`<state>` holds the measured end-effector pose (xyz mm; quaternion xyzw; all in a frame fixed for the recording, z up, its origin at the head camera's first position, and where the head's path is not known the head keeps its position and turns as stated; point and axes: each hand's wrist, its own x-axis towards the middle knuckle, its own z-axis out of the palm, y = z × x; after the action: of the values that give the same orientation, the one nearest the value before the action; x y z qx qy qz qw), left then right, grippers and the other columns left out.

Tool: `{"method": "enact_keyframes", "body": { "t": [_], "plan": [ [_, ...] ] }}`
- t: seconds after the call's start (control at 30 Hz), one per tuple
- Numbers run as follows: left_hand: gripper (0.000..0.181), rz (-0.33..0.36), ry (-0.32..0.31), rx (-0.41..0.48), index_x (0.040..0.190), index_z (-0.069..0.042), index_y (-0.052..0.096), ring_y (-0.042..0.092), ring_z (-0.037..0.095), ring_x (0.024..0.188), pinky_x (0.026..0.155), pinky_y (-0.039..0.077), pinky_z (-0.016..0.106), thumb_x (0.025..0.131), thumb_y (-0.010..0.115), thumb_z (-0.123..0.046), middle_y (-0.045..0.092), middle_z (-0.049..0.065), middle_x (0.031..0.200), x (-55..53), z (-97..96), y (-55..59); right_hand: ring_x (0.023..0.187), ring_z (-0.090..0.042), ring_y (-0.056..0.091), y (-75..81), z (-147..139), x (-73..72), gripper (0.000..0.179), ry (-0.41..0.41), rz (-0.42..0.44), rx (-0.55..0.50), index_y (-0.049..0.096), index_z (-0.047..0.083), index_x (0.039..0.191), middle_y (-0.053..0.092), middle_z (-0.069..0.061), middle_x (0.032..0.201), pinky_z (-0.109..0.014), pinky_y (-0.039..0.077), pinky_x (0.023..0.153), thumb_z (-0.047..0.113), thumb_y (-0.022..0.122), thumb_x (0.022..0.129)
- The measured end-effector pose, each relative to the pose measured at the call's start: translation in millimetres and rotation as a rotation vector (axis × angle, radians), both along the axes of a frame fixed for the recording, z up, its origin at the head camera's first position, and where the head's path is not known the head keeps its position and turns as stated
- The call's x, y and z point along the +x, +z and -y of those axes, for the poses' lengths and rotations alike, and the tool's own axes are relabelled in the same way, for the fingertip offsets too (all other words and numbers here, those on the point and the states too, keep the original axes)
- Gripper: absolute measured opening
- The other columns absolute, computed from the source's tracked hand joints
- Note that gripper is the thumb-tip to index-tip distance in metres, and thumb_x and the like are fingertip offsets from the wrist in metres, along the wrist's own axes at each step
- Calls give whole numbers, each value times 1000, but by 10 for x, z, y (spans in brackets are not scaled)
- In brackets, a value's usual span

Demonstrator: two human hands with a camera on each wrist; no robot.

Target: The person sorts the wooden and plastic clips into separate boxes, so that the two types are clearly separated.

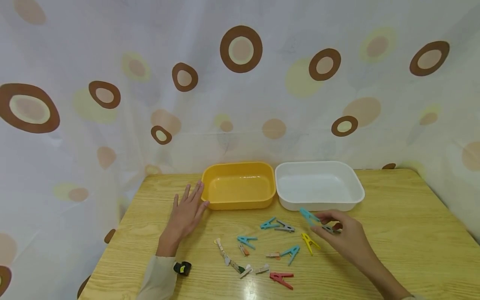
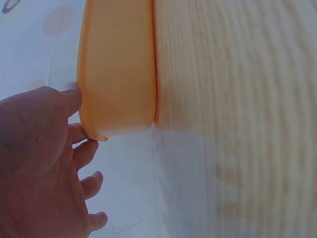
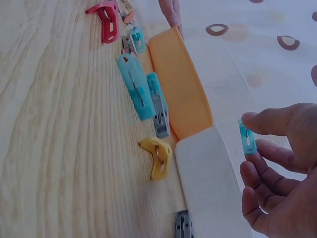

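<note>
My right hand [image 1: 346, 235] pinches a light-blue clothespin [image 1: 309, 216] between thumb and fingers, in front of the white tray [image 1: 360, 192]. In the right wrist view that pinched clothespin [image 3: 247, 137] is held off the table. A grey clothespin [image 1: 330, 229] lies on the table beneath this hand, partly hidden. My left hand [image 1: 186, 214] touches the left end of the yellow tray [image 1: 240, 205], fingers spread. Up close in the left wrist view, the thumb and a finger meet the tray's rim [image 2: 85, 99]. Both trays stand side by side.
Scattered on the wooden table [image 1: 405, 233] are several clothespins: light-blue ones [image 1: 246, 241], a grey one [image 1: 285, 226], a yellow one [image 1: 310, 243], a red one [image 1: 281, 279]. Small wooden pegs [image 1: 243, 250] lie among them, some in a row. A patterned curtain [image 1: 240, 104] hangs behind.
</note>
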<state>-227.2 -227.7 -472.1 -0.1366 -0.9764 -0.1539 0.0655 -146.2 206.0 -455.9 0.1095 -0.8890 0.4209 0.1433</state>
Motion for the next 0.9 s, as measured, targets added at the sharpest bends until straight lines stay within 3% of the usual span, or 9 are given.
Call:
{"method": "enact_keyframes", "body": {
  "t": [0.5, 0.9],
  "plan": [
    [65, -8, -6, -2, 164, -10, 23, 16, 37, 155, 116, 10, 74, 111, 39, -44, 21, 5, 169, 5, 10, 4, 90, -16, 65, 51, 335, -156, 31, 61, -70, -31, 75, 13, 112, 74, 3, 104, -31, 54, 72, 16, 87, 84],
    [66, -6, -2, -13, 165, -11, 20, 16, 38, 155, 116, 12, 73, 111, 37, -46, 20, 4, 169, -13, 20, -37, 88, -19, 66, 95, 577, -287, 29, 83, -111, -68, 75, 9, 109, 74, 0, 100, -34, 53, 72, 13, 87, 84]
  ]
}}
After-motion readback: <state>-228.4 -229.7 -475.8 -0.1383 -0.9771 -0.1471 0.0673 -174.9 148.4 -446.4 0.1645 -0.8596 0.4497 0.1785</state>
